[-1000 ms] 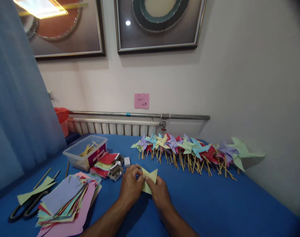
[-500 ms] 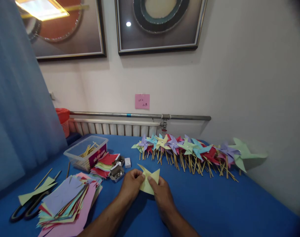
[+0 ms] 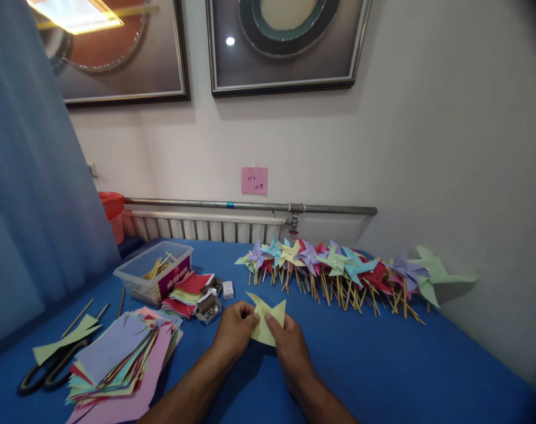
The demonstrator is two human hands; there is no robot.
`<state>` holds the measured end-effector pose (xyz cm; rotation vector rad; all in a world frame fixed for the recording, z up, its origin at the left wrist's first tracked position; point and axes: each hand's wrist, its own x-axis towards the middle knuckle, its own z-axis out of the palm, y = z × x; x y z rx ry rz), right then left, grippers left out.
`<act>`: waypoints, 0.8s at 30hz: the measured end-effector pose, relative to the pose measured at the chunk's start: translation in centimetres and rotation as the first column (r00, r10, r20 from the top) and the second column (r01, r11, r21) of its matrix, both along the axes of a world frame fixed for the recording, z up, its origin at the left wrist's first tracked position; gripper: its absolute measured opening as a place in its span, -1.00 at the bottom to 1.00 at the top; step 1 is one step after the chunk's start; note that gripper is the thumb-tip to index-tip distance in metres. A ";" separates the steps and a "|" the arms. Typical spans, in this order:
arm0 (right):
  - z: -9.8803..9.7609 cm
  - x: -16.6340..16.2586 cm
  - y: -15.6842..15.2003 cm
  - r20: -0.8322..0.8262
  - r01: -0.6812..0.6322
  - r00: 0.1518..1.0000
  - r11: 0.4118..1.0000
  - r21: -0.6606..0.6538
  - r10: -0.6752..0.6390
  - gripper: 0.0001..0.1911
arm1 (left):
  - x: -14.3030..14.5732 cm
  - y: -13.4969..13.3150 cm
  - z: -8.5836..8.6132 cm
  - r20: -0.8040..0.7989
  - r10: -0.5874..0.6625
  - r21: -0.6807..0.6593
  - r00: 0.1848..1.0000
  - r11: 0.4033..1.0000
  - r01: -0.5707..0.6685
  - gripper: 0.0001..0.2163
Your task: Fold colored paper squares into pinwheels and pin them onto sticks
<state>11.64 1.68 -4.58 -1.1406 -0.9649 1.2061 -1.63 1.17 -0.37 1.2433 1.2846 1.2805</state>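
My left hand (image 3: 233, 331) and my right hand (image 3: 289, 348) meet over the blue table (image 3: 382, 365), both pinching a pale yellow-green paper piece (image 3: 268, 321) folded into pointed flaps. The thumbs and forefingers press at its middle. Two points of the paper stick up above my fingers. A small open box of metal pins (image 3: 208, 308) lies just left of my left hand.
A long row of finished paper pinwheels on wooden sticks (image 3: 338, 271) lies along the far side. A clear tub of sticks (image 3: 153, 271), stacks of coloured paper (image 3: 117, 359), and black scissors (image 3: 42, 368) sit to the left. A radiator and pipe (image 3: 250, 207) run behind.
Both hands with the paper have shifted slightly right and forward; the paper is lifted a little more upright between the fingers.
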 end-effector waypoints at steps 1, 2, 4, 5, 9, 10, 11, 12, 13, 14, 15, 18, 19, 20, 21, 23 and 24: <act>0.2 0.1 -0.2 0.006 -0.003 1.000 1.000 -0.002 0.003 -0.48 | 0.0 0.0 0.1 0.019 -0.006 -0.014 1.000 1.000 0.006 -0.81; 0.5 0.1 -0.4 0.010 -0.011 1.000 1.000 -0.001 0.011 -0.49 | 0.0 -0.1 0.2 0.047 -0.016 -0.037 0.999 0.999 0.018 -0.79; 1.1 0.2 -0.9 0.010 -0.038 0.999 0.999 0.004 0.038 -0.53 | 0.1 -0.1 0.4 0.115 -0.046 -0.088 0.992 0.995 0.056 -0.74; 1.3 0.3 -1.1 0.008 -0.054 0.999 0.999 0.008 0.054 -0.55 | 0.1 -0.2 0.5 0.143 -0.057 -0.109 0.988 0.991 0.073 -0.72; 1.7 0.1 -1.3 0.024 -0.082 0.996 0.997 0.016 0.082 -0.58 | -0.1 -0.2 0.8 0.163 -0.053 -0.125 0.985 0.989 0.074 -0.65; 1.6 0.1 -1.1 0.031 -0.081 0.996 0.997 0.014 0.080 -0.58 | -0.2 -0.2 0.8 0.157 -0.045 -0.122 0.987 0.990 0.064 -0.63; 1.4 0.0 -0.9 0.037 -0.079 0.996 0.997 0.012 0.078 -0.57 | -0.3 -0.2 0.8 0.154 -0.040 -0.118 0.987 0.991 0.058 -0.62; 1.2 0.0 -0.7 0.046 -0.080 0.996 0.997 0.009 0.080 -0.57 | -0.3 -0.2 0.8 0.154 -0.039 -0.116 0.987 0.992 0.057 -0.61; 1.0 0.0 -0.5 0.058 -0.081 0.995 0.997 0.007 0.080 -0.56 | -0.4 -0.1 0.8 0.152 -0.039 -0.117 0.988 0.991 0.057 -0.60; 0.8 0.0 -0.3 0.070 -0.084 0.994 0.996 0.008 0.083 -0.56 | -0.4 0.0 0.8 0.149 -0.033 -0.117 0.988 0.992 0.050 -0.59; 0.6 0.1 -0.2 0.081 -0.092 0.993 0.996 0.012 0.090 -0.54 | -0.3 0.1 0.6 0.144 -0.024 -0.117 0.989 0.992 0.041 -0.59; 0.4 0.3 -0.2 0.075 -0.116 0.991 0.993 0.034 0.113 -0.48 | -0.2 0.4 0.0 0.131 0.022 -0.117 0.991 0.993 -0.007 -0.60; 0.6 0.3 -0.4 0.050 -0.123 0.991 0.991 0.045 0.121 -0.45 | -0.1 0.6 -0.2 0.129 0.038 -0.115 0.991 0.993 -0.023 -0.61; 0.8 0.4 -0.6 0.020 -0.132 0.991 0.990 0.057 0.131 -0.44 | -0.1 0.7 -0.4 0.129 0.046 -0.112 0.991 0.993 -0.031 -0.63; 1.2 0.4 -0.8 -0.012 -0.140 0.990 0.988 0.066 0.141 -0.45 | -0.1 0.8 -0.6 0.130 0.051 -0.110 0.990 0.993 -0.036 -0.64; 1.9 0.5 -1.3 -0.056 -0.163 0.984 0.984 0.074 0.167 -0.47 | -0.3 0.9 -0.7 0.134 0.061 -0.106 0.989 0.993 -0.047 -0.65; 2.2 0.6 -1.5 -0.064 -0.173 0.982 0.982 0.071 0.178 -0.47 | -0.5 0.9 -0.6 0.137 0.057 -0.107 0.989 0.993 -0.042 -0.66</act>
